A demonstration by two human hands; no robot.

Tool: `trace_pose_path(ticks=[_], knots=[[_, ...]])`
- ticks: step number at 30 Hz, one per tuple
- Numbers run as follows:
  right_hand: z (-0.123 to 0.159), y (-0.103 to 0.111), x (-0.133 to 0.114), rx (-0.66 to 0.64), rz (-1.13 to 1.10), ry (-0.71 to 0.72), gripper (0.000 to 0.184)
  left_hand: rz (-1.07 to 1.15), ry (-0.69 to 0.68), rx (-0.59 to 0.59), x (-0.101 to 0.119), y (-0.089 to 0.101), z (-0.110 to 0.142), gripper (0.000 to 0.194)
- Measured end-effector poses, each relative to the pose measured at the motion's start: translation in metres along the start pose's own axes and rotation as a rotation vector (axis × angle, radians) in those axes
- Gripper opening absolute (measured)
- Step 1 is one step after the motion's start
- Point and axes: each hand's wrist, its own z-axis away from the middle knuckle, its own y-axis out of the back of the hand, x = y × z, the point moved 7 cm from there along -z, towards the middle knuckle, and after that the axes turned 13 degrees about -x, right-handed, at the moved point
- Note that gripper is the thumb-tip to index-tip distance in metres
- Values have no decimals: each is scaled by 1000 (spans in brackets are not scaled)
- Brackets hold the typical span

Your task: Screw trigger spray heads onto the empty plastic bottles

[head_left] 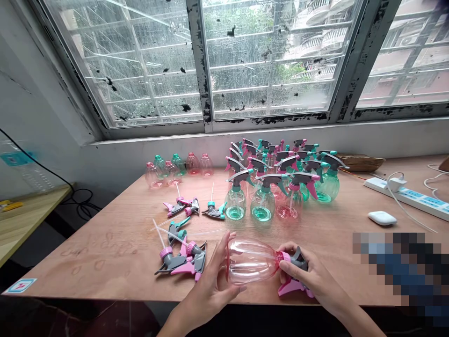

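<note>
Corner sticker [21, 286] is looking unreadably tiny; near the worktop [140, 289] edge, my left fingers [220, 253] are cupping a pink bottle [250, 262], right fingers [293, 270] gripping its trigger sprayer [299, 259].

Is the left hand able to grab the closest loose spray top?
Probably yes. The left hand is at the base of the pink bottle and would likely have to leave it, but the spray top lies close by, with nothing in between.
</note>
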Motion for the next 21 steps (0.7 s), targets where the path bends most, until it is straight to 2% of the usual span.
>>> trace_pose_path(ticks=[4, 9, 17, 21], knots=[[1, -1, -2, 10, 6, -5, 43, -42, 30, -12, 4, -1, 0, 105], [0, -1, 0, -20, -25, 5, 40, 46, 52, -24, 6, -2, -1, 95], [2, 4, 6, -13, -55, -32, 42, -61, 29, -15, 2, -1, 0, 91], [2, 1, 3, -24, -28, -18, 41, -73, 47, -11, 3, -1, 1, 100]])
